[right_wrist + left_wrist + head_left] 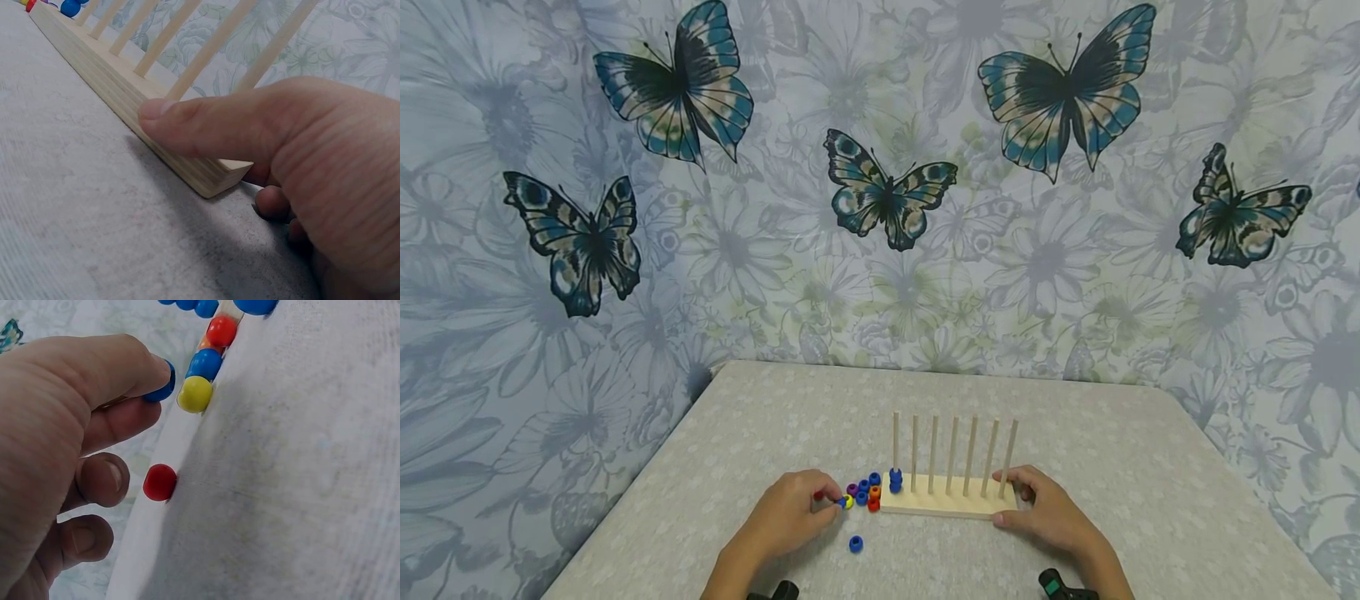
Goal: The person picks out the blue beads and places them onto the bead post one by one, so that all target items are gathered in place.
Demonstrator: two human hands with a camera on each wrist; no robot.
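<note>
A pale, floral-patterned bench [775,417] meets grey flowered wallpaper [775,308] with teal butterflies [891,192]. On it, the right grip [1047,508] clasps the peg rack's [943,497] right end; the left grip [793,510] pinches a blue bead [161,395] beside loose beads [862,497].

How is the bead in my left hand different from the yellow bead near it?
The held bead is blue, whereas the yellow bead is bright yellow. Your left hand pinches the held bead, while the yellow bead rests unheld on the table. Both are small, rounded beads.
</note>
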